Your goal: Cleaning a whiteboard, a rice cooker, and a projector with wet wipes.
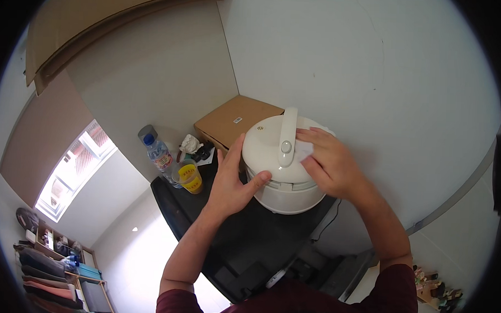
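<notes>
A white rice cooker point(263, 150) with a raised carrying handle point(290, 124) stands on a black tabletop point(247, 243), its lid down. My left hand point(233, 185) rests against the left side of the lid, fingers apart, the thumb near the front rim. On the lid's right side, my right hand point(331, 163) presses a small white cloth or tissue point(304, 151) between thumb and fingers, just right of the handle. The fingertips of that hand lie on the lid behind the cloth.
Behind the cooker lies a cardboard box point(235, 114) against the wall. To the left stand a plastic water bottle point(161, 158), a plastic cup with a yellow print point(190, 179) and a crumpled white item point(189, 144). A dark cord point(331, 223) hangs at the table's right edge.
</notes>
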